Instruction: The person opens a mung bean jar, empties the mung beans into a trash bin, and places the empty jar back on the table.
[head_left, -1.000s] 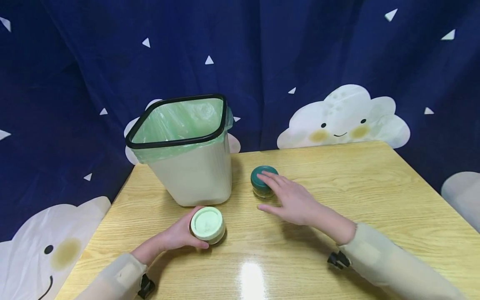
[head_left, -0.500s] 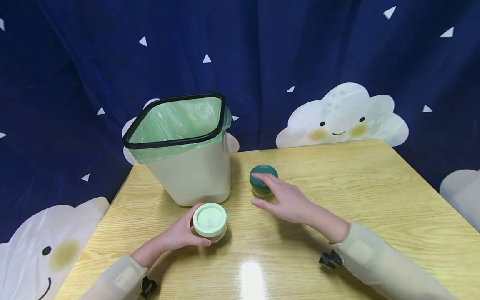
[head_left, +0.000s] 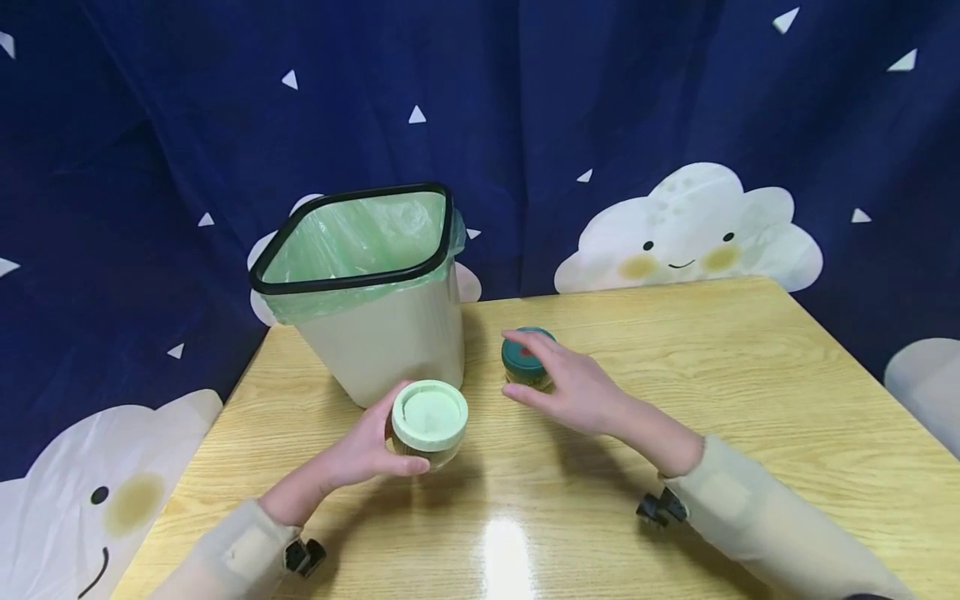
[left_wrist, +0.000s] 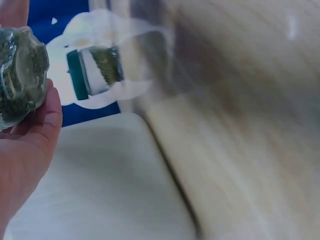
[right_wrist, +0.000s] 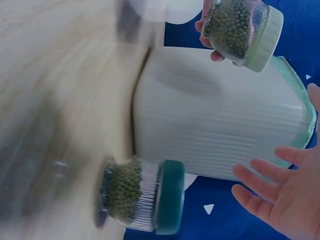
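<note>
My left hand (head_left: pixel 375 446) grips a glass jar (head_left: pixel 431 417) with a pale green lid, held up off the table before the bin. The right wrist view shows small green beans inside this jar (right_wrist: pixel 232 27); its underside faces the left wrist view. Another glass jar (head_left: pixel 522 358), with a dark teal lid and similar beans, stands upright on the table. My right hand (head_left: pixel 577 392) hovers beside that jar, fingers spread and partly covering its lid in the head view. In the right wrist view a gap separates the right fingers (right_wrist: pixel 257 182) from the teal-lidded jar (right_wrist: pixel 135 195).
A white bin (head_left: pixel 390 342) with a black rim and a green liner bag stands at the back left of the wooden table (head_left: pixel 675 358). Behind the table hangs a dark blue curtain (head_left: pixel 480 75) with clouds and triangles.
My left hand has lifted the pale-lidded jar off the table and carried it slightly rightward and away from me. The right hand has shifted a little left; the teal-lidded jar stays put.
</note>
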